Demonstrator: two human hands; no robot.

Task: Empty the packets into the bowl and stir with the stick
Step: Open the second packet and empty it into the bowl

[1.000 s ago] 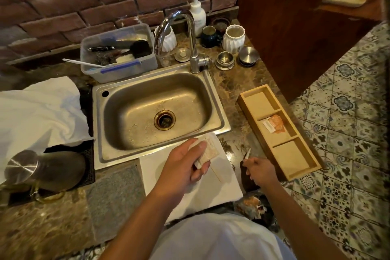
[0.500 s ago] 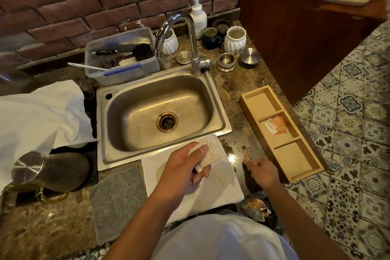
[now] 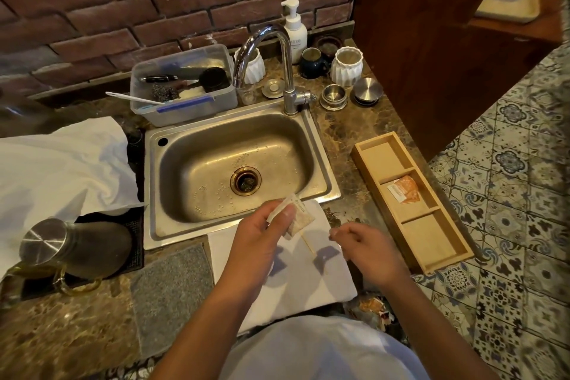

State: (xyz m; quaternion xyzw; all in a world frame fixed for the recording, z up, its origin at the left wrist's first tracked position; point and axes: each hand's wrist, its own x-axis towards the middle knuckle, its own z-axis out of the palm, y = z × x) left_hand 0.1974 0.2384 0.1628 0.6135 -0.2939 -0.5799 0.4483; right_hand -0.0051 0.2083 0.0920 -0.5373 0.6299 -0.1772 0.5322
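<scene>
Packet [image 3: 298, 219] pinched in left hand [image 3: 262, 244] — right hand [image 3: 367, 248] just beside, apart

Low in the frame's centre, the left hand [image 3: 262, 241] pinches a pale packet [image 3: 297, 220] over a white cloth [image 3: 324, 274] spread on the marble surface [image 3: 77, 324], a thin stick [image 3: 308, 245] showing just below it. The right hand [image 3: 367, 248] hovers beside it, fingers curled. At right, a wooden tray [image 3: 431, 244] holds an orange packet [image 3: 404, 191] in its middle compartment. The steel sink [image 3: 166, 194] fills the centre
</scene>
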